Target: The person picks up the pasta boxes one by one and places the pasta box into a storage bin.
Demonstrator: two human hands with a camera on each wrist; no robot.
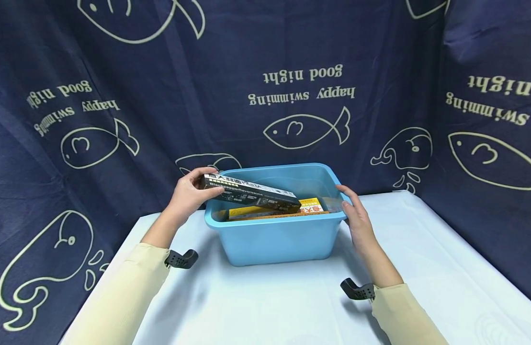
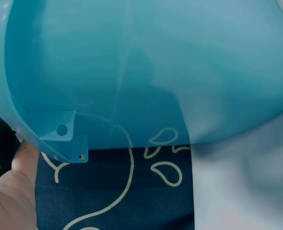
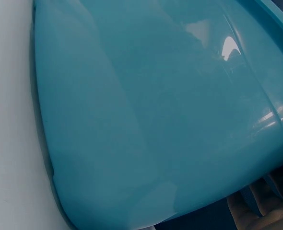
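A black box (image 1: 250, 193) with white print, reading "Blackpepperflavorsauce", slants down to the right over the blue plastic bin (image 1: 278, 239). My left hand (image 1: 188, 195) grips its raised left end between thumb and fingers, above the bin's left rim. At the bin's right rim, my right hand (image 1: 355, 215) holds the edge with the thumb near the front and fingers over the side. Inside the bin lies a yellow box (image 1: 310, 205), partly hidden under the black one. In the left wrist view, part of the left hand (image 2: 19, 187) shows below the bin's rim.
The bin stands on a white-covered table (image 1: 265, 302). A dark blue curtain (image 1: 231, 96) with fish prints hangs behind and at both sides. Each wrist wears a black camera mount, such as the left mount (image 1: 182, 259).
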